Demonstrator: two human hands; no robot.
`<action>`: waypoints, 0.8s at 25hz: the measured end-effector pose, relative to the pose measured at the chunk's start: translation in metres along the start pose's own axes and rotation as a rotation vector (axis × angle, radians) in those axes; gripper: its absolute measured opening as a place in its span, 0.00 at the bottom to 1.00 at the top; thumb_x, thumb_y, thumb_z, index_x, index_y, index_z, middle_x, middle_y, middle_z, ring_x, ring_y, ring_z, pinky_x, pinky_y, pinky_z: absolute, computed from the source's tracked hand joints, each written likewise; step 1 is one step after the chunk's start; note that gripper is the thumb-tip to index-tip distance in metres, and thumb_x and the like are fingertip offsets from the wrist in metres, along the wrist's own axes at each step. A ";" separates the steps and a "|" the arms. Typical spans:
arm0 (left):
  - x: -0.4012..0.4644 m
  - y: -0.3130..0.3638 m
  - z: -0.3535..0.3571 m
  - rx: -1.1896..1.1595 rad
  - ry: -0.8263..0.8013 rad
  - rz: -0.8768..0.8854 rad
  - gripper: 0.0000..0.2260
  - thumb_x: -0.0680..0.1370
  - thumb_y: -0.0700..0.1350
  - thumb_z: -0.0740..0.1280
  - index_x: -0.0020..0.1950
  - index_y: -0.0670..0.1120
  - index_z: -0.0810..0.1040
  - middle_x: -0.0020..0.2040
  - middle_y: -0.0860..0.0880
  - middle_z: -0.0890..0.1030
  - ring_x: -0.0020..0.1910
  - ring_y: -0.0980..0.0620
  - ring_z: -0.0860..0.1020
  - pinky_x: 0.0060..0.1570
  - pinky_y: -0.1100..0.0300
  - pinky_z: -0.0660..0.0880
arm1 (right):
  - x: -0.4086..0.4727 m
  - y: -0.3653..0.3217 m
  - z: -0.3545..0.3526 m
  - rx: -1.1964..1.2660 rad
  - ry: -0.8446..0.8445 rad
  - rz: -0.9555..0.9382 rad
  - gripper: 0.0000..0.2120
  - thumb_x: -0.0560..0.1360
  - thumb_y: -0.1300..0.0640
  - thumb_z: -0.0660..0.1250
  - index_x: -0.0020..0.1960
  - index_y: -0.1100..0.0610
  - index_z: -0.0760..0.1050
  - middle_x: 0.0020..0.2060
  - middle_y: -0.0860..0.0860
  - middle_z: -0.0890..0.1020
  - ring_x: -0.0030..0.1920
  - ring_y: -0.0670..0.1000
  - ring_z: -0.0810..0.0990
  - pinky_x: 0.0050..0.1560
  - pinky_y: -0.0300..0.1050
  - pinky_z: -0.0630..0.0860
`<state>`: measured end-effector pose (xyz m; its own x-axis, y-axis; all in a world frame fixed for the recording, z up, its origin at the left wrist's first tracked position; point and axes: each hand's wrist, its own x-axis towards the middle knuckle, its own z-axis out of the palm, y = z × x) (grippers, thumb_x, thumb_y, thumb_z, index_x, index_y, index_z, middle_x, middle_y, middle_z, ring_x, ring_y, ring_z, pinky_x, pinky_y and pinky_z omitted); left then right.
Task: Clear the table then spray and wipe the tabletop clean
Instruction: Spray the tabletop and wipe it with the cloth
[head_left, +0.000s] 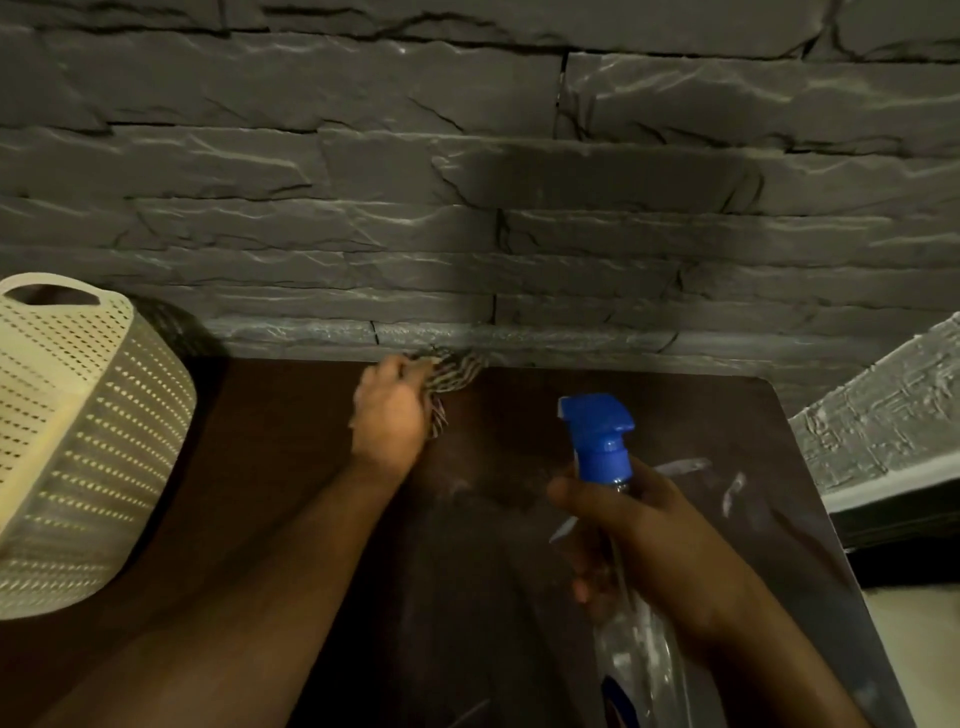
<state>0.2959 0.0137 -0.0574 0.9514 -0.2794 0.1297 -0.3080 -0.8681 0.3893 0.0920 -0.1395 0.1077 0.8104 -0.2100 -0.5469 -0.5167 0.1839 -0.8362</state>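
Wiping looks to be the step in hand. The left hand (388, 410) is closed around a bunched striped grey-and-white cloth (453, 375) and presses it onto the dark brown smooth tabletop (291, 447) at its far edge, right against the grey stone-textured wall (467, 182). The right hand (639, 540) is wrapped around the neck of a clear plastic spray bottle with a blue trigger head (597, 436), held upright above the near right part of the table, nozzle facing away from the person.

Clearing seems largely done: the visible surface carries no loose items, only the cream perforated plastic basket (78, 441) at the left, tilted (whether it rests on the table or is propped at its edge I cannot tell). Spraying appears at least begun, since pale wet streaks and smears (680, 465) glint on the right side of the top, near the bottle. What is left, by my judgement, is to work the cloth over the rest of the surface, the streaked right side above all, and perhaps to spray again where it looks dry.

As for writing, a blue patch of label (618, 701) shows low on the bottle, but it is cut by the frame edge and blurred, so no brand or word can be read. Nothing else in view bears lettering.
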 end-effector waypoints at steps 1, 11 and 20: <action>-0.003 0.011 0.009 0.003 -0.007 0.089 0.14 0.77 0.43 0.63 0.62 0.51 0.76 0.57 0.47 0.76 0.56 0.44 0.75 0.52 0.50 0.75 | 0.002 0.001 0.001 0.012 0.002 0.016 0.13 0.72 0.56 0.70 0.53 0.60 0.72 0.29 0.60 0.74 0.27 0.57 0.73 0.25 0.43 0.72; -0.020 0.096 0.048 -0.153 -0.098 0.480 0.12 0.80 0.47 0.60 0.60 0.49 0.79 0.56 0.49 0.77 0.49 0.52 0.74 0.49 0.60 0.73 | 0.001 0.012 0.003 0.032 0.081 0.076 0.09 0.72 0.56 0.70 0.48 0.59 0.73 0.29 0.58 0.75 0.27 0.55 0.75 0.29 0.47 0.74; 0.012 0.056 0.029 -0.180 -0.107 0.497 0.12 0.80 0.48 0.62 0.62 0.50 0.78 0.58 0.48 0.78 0.55 0.46 0.75 0.54 0.56 0.71 | -0.009 0.022 0.003 0.071 0.141 0.078 0.10 0.72 0.56 0.70 0.48 0.60 0.72 0.25 0.56 0.74 0.25 0.55 0.74 0.31 0.48 0.73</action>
<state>0.2903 -0.0500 -0.0610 0.6832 -0.6868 0.2481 -0.7078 -0.5394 0.4561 0.0741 -0.1302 0.0941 0.7193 -0.3239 -0.6146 -0.5517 0.2713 -0.7887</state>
